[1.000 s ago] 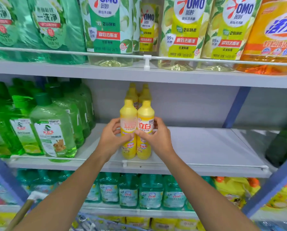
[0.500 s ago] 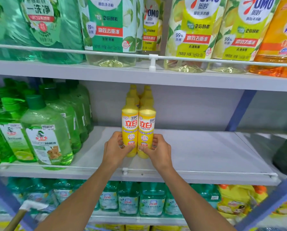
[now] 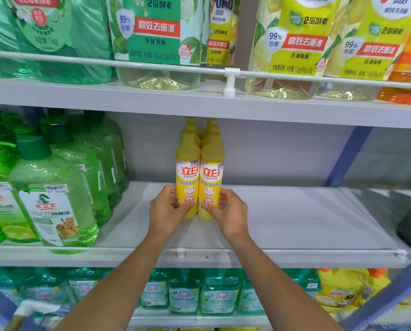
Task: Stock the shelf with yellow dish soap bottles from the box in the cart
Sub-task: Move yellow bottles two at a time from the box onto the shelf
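Two yellow dish soap bottles stood upright, side by side and touching, on the middle shelf, directly ahead of both hands. The left hand had its fingers clamped on the left bottle's base; the right hand likewise gripped the right one. More yellow bottles were lined up behind. The cart's box was out of view.

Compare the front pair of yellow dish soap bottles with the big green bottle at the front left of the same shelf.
The yellow dish soap bottles are slim, opaque and tall-necked; the green bottle is wide, squat and see-through. The yellow pair is gripped low down by the left hand and right hand; the green bottle stands untouched. The yellow labels are yellow with red characters; the green bottle's label is mostly white. Both stand upright on the middle shelf.
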